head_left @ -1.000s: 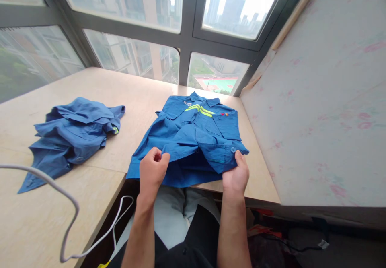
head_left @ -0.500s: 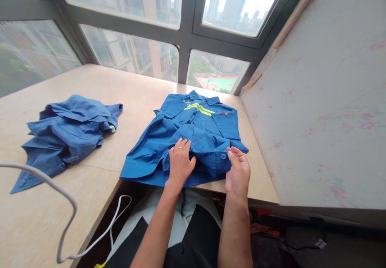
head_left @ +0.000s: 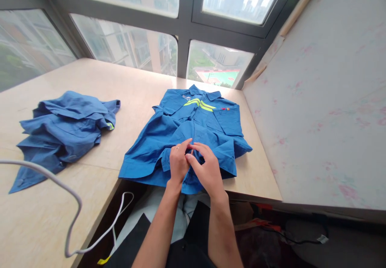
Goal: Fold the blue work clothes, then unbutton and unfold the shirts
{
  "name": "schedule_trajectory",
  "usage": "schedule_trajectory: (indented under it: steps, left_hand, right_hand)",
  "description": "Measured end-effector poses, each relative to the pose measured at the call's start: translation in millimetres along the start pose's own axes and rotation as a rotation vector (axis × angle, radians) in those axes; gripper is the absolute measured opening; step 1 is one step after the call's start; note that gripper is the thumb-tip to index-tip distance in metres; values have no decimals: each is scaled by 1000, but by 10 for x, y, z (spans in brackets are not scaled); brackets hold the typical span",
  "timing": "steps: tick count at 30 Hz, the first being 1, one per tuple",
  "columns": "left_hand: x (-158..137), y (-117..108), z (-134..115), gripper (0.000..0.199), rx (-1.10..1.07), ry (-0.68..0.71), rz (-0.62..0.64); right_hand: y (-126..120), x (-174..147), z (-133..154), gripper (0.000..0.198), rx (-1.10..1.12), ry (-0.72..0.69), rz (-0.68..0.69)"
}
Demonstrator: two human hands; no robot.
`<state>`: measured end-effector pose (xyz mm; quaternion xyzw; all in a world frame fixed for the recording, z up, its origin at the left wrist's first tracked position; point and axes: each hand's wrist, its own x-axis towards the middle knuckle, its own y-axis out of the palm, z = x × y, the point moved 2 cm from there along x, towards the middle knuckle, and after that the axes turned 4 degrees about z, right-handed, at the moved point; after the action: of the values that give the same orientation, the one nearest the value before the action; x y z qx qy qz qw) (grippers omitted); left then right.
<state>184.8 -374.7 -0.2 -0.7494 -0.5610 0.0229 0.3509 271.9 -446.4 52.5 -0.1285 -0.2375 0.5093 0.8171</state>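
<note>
A blue work shirt (head_left: pixel 169 135) lies front up on the table, its collar toward the window and its hem at the near edge. Yellow reflective stripes cross the chest. Over the lower front, my left hand (head_left: pixel 179 161) is pinched at the front opening, with a ring on one finger. My right hand (head_left: pixel 209 170) meets it there, thumb and fingers bent together on the cloth. The fingertips cover the bit of fabric between them, so any button there is hidden. Loose cloth hangs in folds to the right of my right hand.
A second blue garment (head_left: pixel 69 129) lies crumpled on the left of the pale table (head_left: pixel 99 79). A white cable (head_left: pixel 79 203) loops across the near left edge. Windows (head_left: pixel 120 44) stand behind, and a flower-patterned wall (head_left: pixel 316 111) rises on the right.
My right hand has moved left from the shirt's right front edge to meet my left hand at the middle. The right front flap now hangs down loosely. The view has shifted slightly.
</note>
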Motion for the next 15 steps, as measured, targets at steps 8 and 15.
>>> schedule_trajectory:
  steps: [8,15]
  left_hand:
    - [-95,3,-100,28,-166,57,-169]
    - [-75,-32,-92,16,-141,44,-150]
  right_hand:
    - [-58,29,-232,27,108,160,-107]
    - [-112,12,-288,22,86,94,-149]
